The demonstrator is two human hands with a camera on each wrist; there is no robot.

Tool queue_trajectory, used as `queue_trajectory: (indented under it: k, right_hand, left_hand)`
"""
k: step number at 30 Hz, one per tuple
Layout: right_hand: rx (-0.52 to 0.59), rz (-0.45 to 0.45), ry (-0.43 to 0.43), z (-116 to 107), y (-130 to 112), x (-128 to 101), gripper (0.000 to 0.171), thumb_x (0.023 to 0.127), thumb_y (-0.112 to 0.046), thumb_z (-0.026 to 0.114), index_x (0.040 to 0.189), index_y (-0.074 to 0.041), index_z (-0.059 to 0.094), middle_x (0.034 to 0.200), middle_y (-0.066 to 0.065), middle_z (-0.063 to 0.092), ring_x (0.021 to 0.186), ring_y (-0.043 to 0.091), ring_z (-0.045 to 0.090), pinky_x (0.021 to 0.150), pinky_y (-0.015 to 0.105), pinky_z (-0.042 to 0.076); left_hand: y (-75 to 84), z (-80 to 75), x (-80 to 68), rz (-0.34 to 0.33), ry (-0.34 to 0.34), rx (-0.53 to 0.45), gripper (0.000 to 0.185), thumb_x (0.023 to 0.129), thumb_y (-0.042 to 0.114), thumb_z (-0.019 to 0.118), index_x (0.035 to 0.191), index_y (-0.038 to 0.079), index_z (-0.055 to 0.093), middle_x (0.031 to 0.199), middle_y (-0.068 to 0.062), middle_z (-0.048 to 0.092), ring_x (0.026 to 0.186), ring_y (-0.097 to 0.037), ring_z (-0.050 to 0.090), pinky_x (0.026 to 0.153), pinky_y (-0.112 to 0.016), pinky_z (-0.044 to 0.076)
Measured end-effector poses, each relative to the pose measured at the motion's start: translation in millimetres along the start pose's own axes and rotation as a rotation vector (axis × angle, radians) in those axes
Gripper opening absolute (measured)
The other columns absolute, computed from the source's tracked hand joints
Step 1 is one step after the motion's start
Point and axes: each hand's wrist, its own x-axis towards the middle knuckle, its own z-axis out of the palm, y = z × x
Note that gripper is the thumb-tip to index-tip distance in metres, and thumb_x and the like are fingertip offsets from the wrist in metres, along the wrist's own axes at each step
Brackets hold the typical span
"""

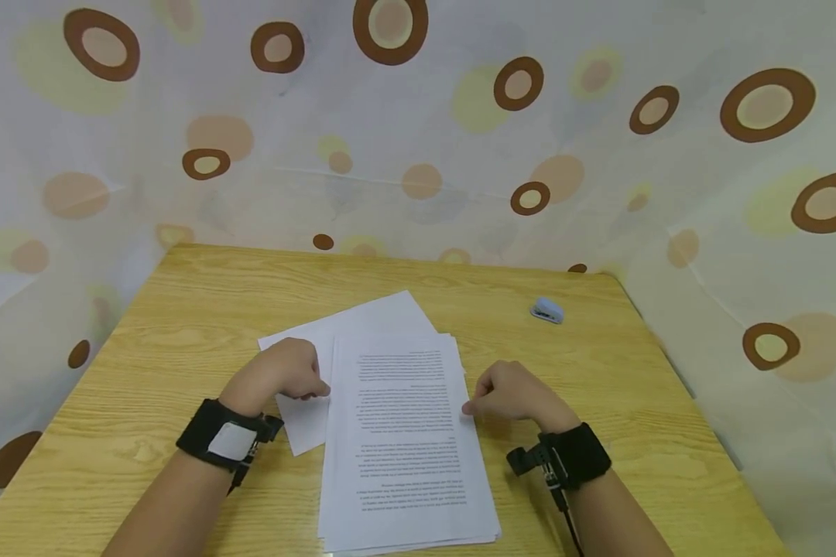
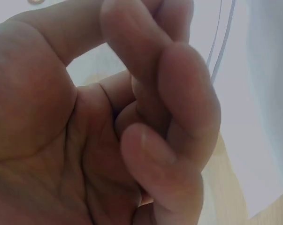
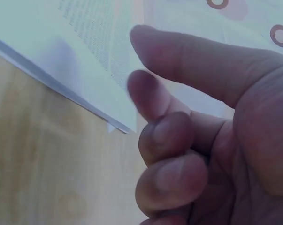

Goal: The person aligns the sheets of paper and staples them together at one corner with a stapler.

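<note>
A stack of printed white pages (image 1: pixel 404 433) lies between the two hands, its text upside down in the head view. My left hand (image 1: pixel 289 371) is at the stack's left edge, over loose white paper. In the left wrist view its fingers (image 2: pixel 188 93) bend loosely, and the stack's edge passes behind them. My right hand (image 1: pixel 512 393) is at the right edge, fingertips overlapping the margin. In the right wrist view its thumb (image 3: pixel 179 54) stretches out apart from the bent fingers, with a page corner close by the forefinger. No paper shows between thumb and fingers.
Loose white paper (image 1: pixel 383 313) lies askew, partly under the stack. A small pale blue stapler (image 1: pixel 546 310) stands at the back right of the wooden table (image 1: pixel 202 302). A patterned cloth (image 1: pixel 362 108) hangs behind and at the sides. Each wrist wears a black strap with a camera.
</note>
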Motion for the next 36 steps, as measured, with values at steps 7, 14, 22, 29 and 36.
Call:
queue_trajectory:
  k: [7, 14, 22, 29, 36]
  right_hand:
    - [-0.022, 0.015, 0.041, -16, -8, 20, 0.024, 0.09, -0.03, 0.08, 0.077, -0.011, 0.075, 0.063, -0.005, 0.05, 0.056, 0.012, 0.039, 0.055, 0.028, 0.031]
    - [-0.049, 0.027, 0.091, -27, -16, 44, 0.018, 0.092, -0.03, 0.077, 0.089, -0.013, 0.08, 0.084, 0.002, 0.069, 0.063, 0.016, 0.048, 0.058, 0.03, 0.039]
    - [-0.107, 0.071, 0.105, -34, -23, 68, 0.019, 0.092, -0.032, 0.077, 0.094, -0.013, 0.082, 0.093, 0.005, 0.075, 0.071, 0.019, 0.054, 0.06, 0.03, 0.041]
    - [-0.137, 0.128, 0.117, -38, -28, 89, 0.024, 0.093, -0.035, 0.077, 0.095, -0.012, 0.083, 0.101, 0.007, 0.077, 0.075, 0.021, 0.059, 0.061, 0.031, 0.043]
    - [-0.168, 0.194, 0.13, -38, -40, 110, 0.026, 0.091, -0.039, 0.078, 0.095, -0.014, 0.082, 0.107, 0.008, 0.077, 0.082, 0.022, 0.064, 0.062, 0.033, 0.047]
  left_hand:
    - [-20.2, -18.8, -2.3, -0.035, 0.034, -0.019, 0.027, 0.09, 0.026, 0.077, 0.072, 0.006, 0.076, 0.066, -0.003, 0.067, 0.068, -0.019, 0.058, 0.06, -0.029, 0.043]
    - [-40.6, -33.0, -2.6, -0.053, 0.07, -0.045, 0.032, 0.093, 0.029, 0.073, 0.071, 0.006, 0.076, 0.069, -0.006, 0.07, 0.064, -0.017, 0.054, 0.058, -0.028, 0.04]
    - [-49.0, -38.9, -4.6, -0.106, 0.1, -0.074, 0.036, 0.094, 0.031, 0.072, 0.07, 0.005, 0.075, 0.063, -0.002, 0.064, 0.063, -0.017, 0.051, 0.058, -0.028, 0.037]
    - [-55.1, -39.9, -2.4, -0.179, 0.147, -0.065, 0.038, 0.094, 0.034, 0.072, 0.072, 0.003, 0.075, 0.068, -0.005, 0.067, 0.067, -0.019, 0.055, 0.06, -0.029, 0.041]
    - [-64.2, -39.8, 0.3, -0.271, 0.192, -0.065, 0.039, 0.092, 0.032, 0.073, 0.065, 0.005, 0.069, 0.062, -0.002, 0.057, 0.062, -0.017, 0.05, 0.057, -0.029, 0.039]
